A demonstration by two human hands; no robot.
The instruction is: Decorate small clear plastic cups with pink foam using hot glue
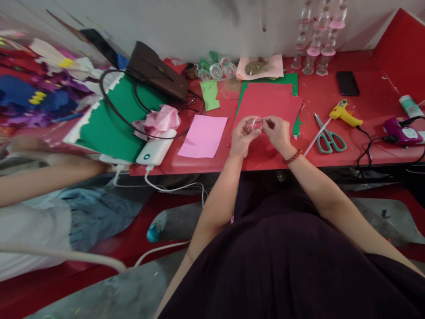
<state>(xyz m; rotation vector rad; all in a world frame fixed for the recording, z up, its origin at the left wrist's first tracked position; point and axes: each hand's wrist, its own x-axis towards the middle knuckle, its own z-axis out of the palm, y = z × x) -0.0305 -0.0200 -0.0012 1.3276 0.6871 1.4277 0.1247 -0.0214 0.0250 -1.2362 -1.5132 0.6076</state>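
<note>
A small clear plastic cup [254, 124] is held on its side over the red paper. My left hand [241, 138] wraps its fingers and thumb around the cup. On the other side, my right hand [278, 134] has its fingertips pinched together at the cup's edge; whether anything small is between them is hidden. Beneath and behind both hands lie red paper sheets [267, 99], stacked over green sheets [286, 79]. To the left of my left hand is a pink paper sheet [203, 136]. Scissors [328, 141] with grey-green handles rest right of my right hand.
A yellow glue gun [345, 113] with its cord, a phone [348, 83] and a purple device [402, 132] are at right. Clear cups [314, 49] stand stacked at the back. A white power bank [156, 148], brown bag [157, 71] and another person's arm [49, 173] are left.
</note>
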